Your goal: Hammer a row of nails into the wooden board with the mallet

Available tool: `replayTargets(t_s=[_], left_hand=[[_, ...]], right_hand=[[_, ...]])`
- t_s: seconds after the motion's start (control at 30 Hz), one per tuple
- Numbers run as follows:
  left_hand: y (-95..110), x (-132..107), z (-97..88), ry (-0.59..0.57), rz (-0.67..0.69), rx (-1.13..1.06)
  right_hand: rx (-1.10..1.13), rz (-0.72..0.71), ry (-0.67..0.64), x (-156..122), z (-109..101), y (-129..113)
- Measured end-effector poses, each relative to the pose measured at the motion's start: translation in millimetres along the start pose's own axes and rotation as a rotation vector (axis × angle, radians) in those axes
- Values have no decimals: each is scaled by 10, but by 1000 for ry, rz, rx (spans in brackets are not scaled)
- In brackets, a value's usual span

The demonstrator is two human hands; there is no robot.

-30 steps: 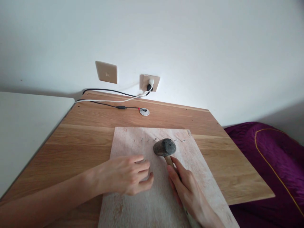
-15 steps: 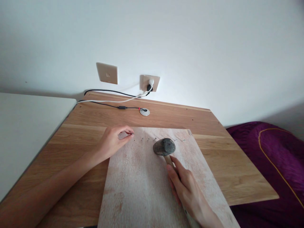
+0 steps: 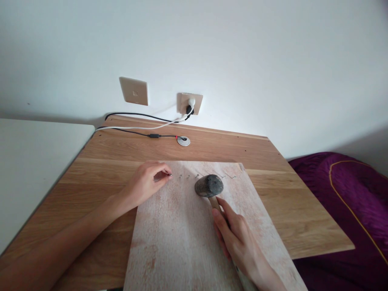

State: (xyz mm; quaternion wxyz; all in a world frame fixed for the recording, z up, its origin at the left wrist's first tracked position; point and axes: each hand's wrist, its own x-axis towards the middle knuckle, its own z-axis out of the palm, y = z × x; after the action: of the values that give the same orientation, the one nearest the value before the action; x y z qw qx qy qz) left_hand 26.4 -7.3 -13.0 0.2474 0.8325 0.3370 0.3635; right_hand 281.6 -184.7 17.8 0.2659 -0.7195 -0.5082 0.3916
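Note:
A pale whitewashed board (image 3: 182, 242) lies on the wooden table (image 3: 273, 210). A row of small nails (image 3: 188, 176) stands along the board's far edge. My left hand (image 3: 145, 184) is at the far left of the board, thumb and forefinger pinched on a small nail (image 3: 169, 175) at the left end of that row. My right hand (image 3: 239, 242) is wrapped round the wooden handle of a hammer (image 3: 209, 186), whose dark round head rests on the board just below the nails.
Black and white cables (image 3: 142, 128) run along the table's back to a wall socket (image 3: 189, 103) and a grommet (image 3: 183, 141). A blank wall plate (image 3: 133, 91) is left of it. A white surface (image 3: 30, 161) adjoins on the left, purple bedding (image 3: 342, 202) on the right.
My left hand rose from the middle of the board and moved to its far left edge, now pinching a nail there. The right hand and hammer have stayed in place.

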Motion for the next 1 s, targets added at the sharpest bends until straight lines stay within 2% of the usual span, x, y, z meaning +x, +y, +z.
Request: replayTargets(t_s=[0.13, 0.4, 0.57, 0.8, 1.0], left_hand=[[31, 10, -8, 4, 60, 71], [42, 4, 39, 37, 91, 122], [-6, -20, 66, 40, 46, 95], [-61, -59, 105, 64, 11, 66], [-81, -67, 90, 92, -5, 25]], right_hand=[[47, 4, 30, -8, 14, 36], [57, -11, -43, -19, 6, -34], [45, -99, -103, 19, 51, -260], [-2, -242, -198, 279, 156, -677], [-34, -255, -191, 310, 195, -768]])
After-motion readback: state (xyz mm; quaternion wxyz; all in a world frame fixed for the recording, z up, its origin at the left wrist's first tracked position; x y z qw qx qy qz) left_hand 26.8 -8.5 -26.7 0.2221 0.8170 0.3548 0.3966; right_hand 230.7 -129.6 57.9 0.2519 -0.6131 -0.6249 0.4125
